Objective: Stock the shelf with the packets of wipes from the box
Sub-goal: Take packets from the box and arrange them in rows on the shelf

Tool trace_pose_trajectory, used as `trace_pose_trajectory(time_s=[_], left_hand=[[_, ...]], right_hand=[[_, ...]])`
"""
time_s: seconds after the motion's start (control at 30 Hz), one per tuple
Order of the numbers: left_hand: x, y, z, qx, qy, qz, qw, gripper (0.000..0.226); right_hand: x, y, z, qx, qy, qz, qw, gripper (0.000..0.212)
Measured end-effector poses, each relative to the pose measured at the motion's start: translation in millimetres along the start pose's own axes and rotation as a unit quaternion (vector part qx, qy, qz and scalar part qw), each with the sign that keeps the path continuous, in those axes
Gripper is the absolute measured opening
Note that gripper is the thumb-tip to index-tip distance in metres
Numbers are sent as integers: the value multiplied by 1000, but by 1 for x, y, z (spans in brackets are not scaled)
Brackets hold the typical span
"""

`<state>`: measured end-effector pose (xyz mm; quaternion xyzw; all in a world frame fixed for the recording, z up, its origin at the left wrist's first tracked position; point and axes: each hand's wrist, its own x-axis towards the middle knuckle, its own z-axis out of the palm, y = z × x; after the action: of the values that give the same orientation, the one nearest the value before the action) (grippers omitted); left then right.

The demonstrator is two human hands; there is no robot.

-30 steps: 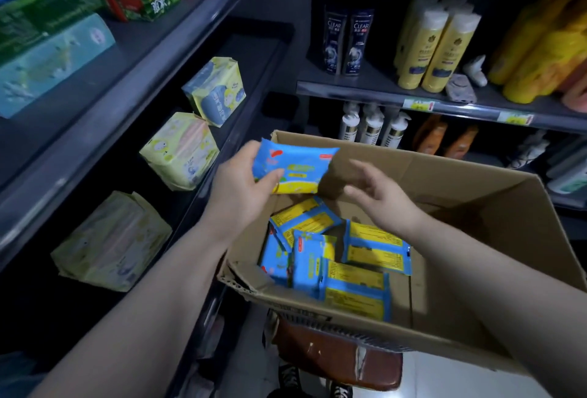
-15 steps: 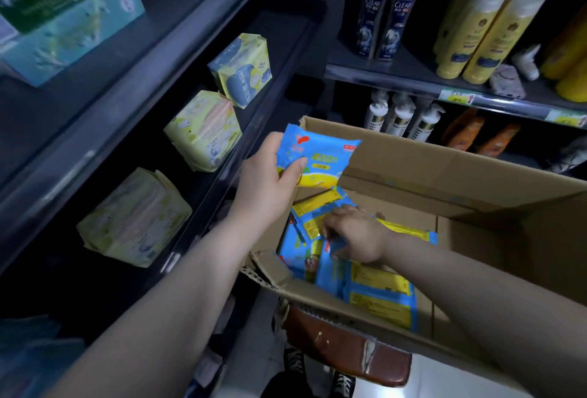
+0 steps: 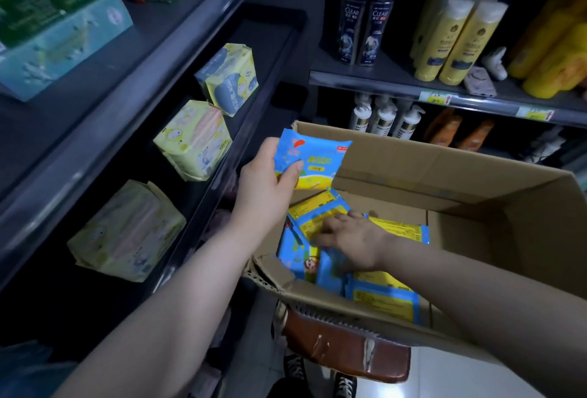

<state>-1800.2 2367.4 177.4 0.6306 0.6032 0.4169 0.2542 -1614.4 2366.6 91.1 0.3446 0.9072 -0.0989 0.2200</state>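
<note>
Dim shop aisle: dark shelf [image 3: 273, 64] at left, cardboard box [image 3: 444, 169] in front. A blue wipes packet [image 3: 317, 159] is held over the box's left edge by the left hand [image 3: 266, 188] — thumb clamped on its front, fingers wrapped behind. The right hand [image 3: 352, 238] is laid on the loose packets [image 3: 384, 299] inside the box, fingers bent down among them — whether one is gripped cannot be told.

Three pale yellow packs [image 3: 193, 140] lie in a row on the dark shelf [image 3: 266, 48]
</note>
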Motion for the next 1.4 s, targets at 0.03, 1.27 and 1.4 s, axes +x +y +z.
trace_pose_trajectory(time_s=[0.03,1.27,1.4], left_hand=[[0,0,0,1,1,2,1000,17],[-180,98,-94,-334,40,-144,931,13],[-244,98,-120,-322,158,-164,919,24]], right_hand=[[1,-2,-1,-21,13,-25,999,70],[-169,-103,-146,440,362,-64,820,26],[-169,-152,-146,446,344,-118,818,23]])
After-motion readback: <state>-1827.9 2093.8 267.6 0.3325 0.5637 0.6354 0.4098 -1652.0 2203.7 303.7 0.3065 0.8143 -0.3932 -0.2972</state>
